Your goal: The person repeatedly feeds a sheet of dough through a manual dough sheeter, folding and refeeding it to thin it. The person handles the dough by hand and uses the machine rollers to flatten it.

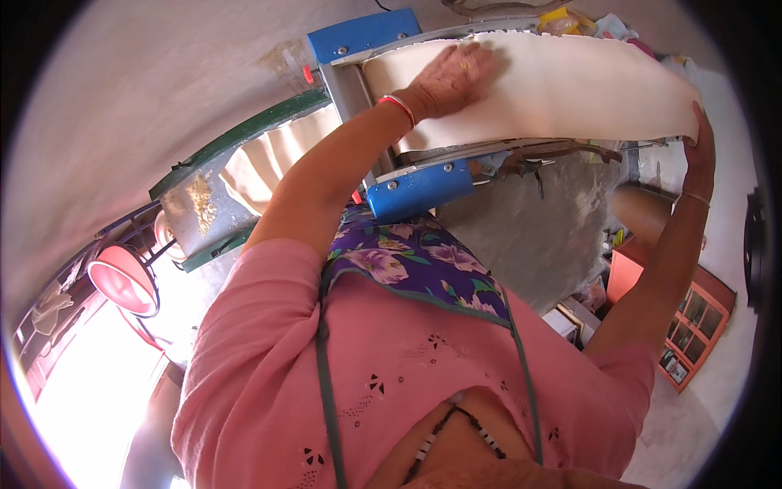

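A long pale sheet, apparently dough [568, 88], lies along the feed side of a roller machine with blue end housings [421, 189]. My left hand [461, 76], slightly blurred, rests on or just over the sheet's top near the metal rollers [351, 91]; it wears a ring and a red and white bangle. At the sheet's far right end, my right hand [699, 128] has its fingers around the drooping edge. On the rollers' other side, a wavy pale sheet [259, 165] lies on a metal tray [183, 214] with green sides, partly hidden by my left arm.
Yellowish crumbs [201, 198] lie on the metal tray. A pink bowl-like basin [125, 281] is beyond it. Curved wooden branches [550, 150] run beside the machine. Plastic bags [559, 23] are at the top right. An orange cabinet [696, 324] with glass panes stands at the lower right.
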A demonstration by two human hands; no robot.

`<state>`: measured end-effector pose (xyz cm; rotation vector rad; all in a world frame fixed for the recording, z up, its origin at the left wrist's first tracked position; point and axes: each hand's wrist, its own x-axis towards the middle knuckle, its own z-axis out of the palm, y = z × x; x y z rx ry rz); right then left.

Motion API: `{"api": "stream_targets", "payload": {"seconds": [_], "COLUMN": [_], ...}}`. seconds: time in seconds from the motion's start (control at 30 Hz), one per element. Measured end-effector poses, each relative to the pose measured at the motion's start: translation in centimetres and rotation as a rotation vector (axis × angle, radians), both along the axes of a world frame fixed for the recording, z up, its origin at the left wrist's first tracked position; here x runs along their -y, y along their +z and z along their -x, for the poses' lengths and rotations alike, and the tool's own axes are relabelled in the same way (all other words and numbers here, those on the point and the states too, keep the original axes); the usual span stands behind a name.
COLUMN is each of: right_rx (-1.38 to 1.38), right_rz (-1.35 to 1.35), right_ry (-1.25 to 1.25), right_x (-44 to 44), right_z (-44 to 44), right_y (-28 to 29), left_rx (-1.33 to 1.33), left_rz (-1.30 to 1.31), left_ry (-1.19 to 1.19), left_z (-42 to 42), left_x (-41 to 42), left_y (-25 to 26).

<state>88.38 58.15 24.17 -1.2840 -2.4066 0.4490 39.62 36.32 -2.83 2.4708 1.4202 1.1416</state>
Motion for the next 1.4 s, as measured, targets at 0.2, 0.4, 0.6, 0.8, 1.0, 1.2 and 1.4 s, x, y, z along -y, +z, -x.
{"api": "stream_targets", "payload": {"seconds": [0.2, 0.4, 0.6, 0.8, 1.0, 1.2, 1.4], "right_rx": [0.202, 0.223, 0.244, 0.327, 0.439, -0.063, 0.044], "right_rz": [-0.237, -0.335, -0.320, -0.370, -0.495, 0.227, 0.345], "right_ry": [0.166, 0.272, 0.223, 0.260, 0.312, -0.539, -0.209], "right_x": [1.2, 2.1, 2.5, 2.5, 2.5, 3.1, 4.9], "right_z": [2.2, 2.3, 2.4, 1.1, 0.0, 0.2, 0.4], "right_y": [-1.0, -2.3, -4.5, -7.1, -12.2, -24.1, -33.0], "left_rx": [-0.218, -0.246, -0.243, -0.212, -0.150, -0.115, 0.191], "left_rz": [0.082, 0.072, 0.090, 0.116, 0.138, 0.210, 0.233], "left_ry": [0.025, 0.024, 0.027, 0.021, 0.001, -0.056, -0.137], "left_z": [-0.9, -0.8, -0.4, -0.2, 0.0, 0.3, 4.3], "left_x": [0.9, 1.1, 1.5, 1.9, 2.7, 5.0, 8.6], "left_y": [-0.8, -0.6, -0.8, -1.1, -1.5, -0.8, 3.4]}}
